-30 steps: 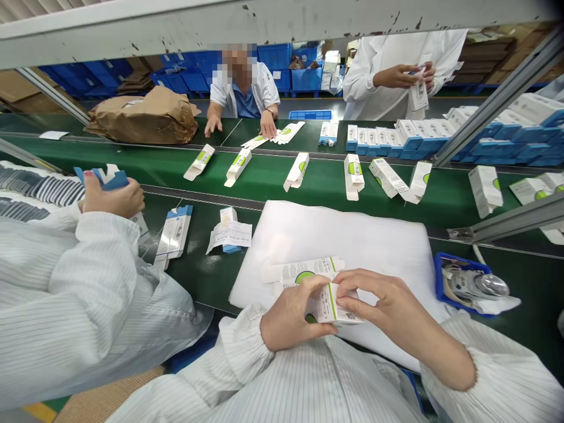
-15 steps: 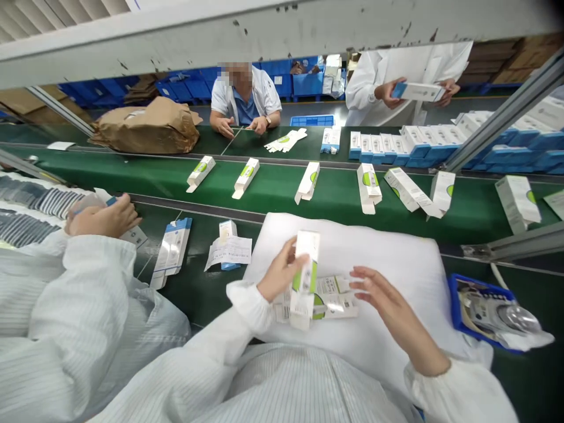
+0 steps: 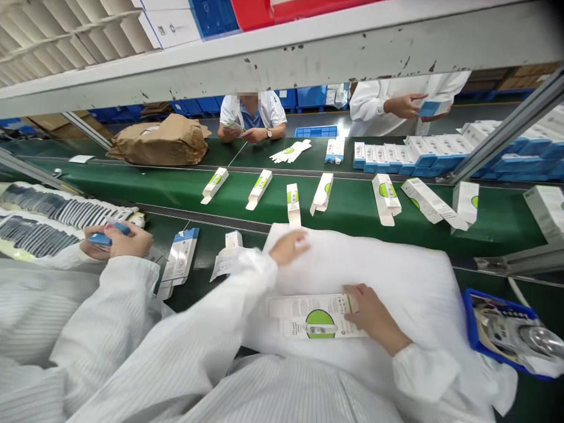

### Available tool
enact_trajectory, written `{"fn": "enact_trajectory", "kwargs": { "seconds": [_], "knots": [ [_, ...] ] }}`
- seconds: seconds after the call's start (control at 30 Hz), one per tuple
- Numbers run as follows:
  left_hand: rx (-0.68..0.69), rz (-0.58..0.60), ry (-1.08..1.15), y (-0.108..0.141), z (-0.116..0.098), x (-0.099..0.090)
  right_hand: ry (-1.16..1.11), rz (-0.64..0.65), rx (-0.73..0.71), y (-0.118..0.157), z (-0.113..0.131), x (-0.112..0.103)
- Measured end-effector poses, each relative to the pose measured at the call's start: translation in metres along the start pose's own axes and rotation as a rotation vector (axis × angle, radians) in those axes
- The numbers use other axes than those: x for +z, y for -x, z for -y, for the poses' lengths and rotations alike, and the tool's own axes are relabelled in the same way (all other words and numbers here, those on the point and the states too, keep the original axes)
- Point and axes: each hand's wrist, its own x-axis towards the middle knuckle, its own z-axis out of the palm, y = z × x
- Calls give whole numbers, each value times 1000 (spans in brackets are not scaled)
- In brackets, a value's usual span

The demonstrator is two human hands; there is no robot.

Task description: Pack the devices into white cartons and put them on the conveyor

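No text is readable, only small print. The flattened white carton (image 3: 315,316) on the pillow has fine lines of print beside a green circle, all too small to make out. The blue-and-white carton (image 3: 180,263) on the belt and the white box (image 3: 170,26) on the overhead shelf also have unreadable print.

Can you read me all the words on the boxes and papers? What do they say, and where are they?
No words can be read clearly in this picture.
The flat printed carton under the right hand: small print, too blurred to read.
The white box on the shelf above: a small mark, too small to read.
The blue-and-white carton on the green belt: print too small to read.
The paper leaflet: too blurred to read.
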Motion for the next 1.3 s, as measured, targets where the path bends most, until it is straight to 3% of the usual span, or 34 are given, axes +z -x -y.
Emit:
{"fn": "enact_trajectory", "kwargs": {
  "seconds": [0.03, 0.1, 0.17, 0.27, 0.43, 0.53, 0.63, 0.8, 0.93, 1.03, 1.13, 1.17, 1.23, 1.3],
  "knots": [
    [130, 165, -59, 26, 2, 23, -68, 22, 4, -3, -2, -6],
    [266, 334, -223, 73, 5, 62, -220, 62, 20, -9, -5, -16],
    [277, 344, -370, 105, 7, 88, -345, 70, 47, -14, -8, -22],
    [240, 292, -485, 123, 8, 105, -430, 10, 90, -20, -13, -22],
    [239, 277, -548, 124, 4, 109, -461, -25, 70, -30, -22, -16],
    [199, 270, -517, 126, 4, 110, -411, -224, 25, -51, -10, -20],
    [137, 243, -450, 130, 7, 110, -435, -311, -8, -94, 28, -22],
    [-26, 148, -320, 151, 22, 103, -497, -94, -61, -185, 110, -18],
    [-189, 80, -115, 181, 29, 84, -557, -91, -75, -221, 135, -33],
    [-229, -73, 164, 196, 22, 69, -627, -32, -84, -201, 123, -54],
    [-212, -162, 483, 196, 11, 61, -747, 39, -167, -138, 101, -72],
    [-183, -161, 558, 192, 7, 60, -862, 86, -245, -111, 96, -75],
    [-78, -117, 636, 183, 0, 60, -933, 355, -453, -56, 91, -75],
    [56, -49, 635, 174, -7, 60, -919, 438, -463, -10, 94, -70]
  ]
}}
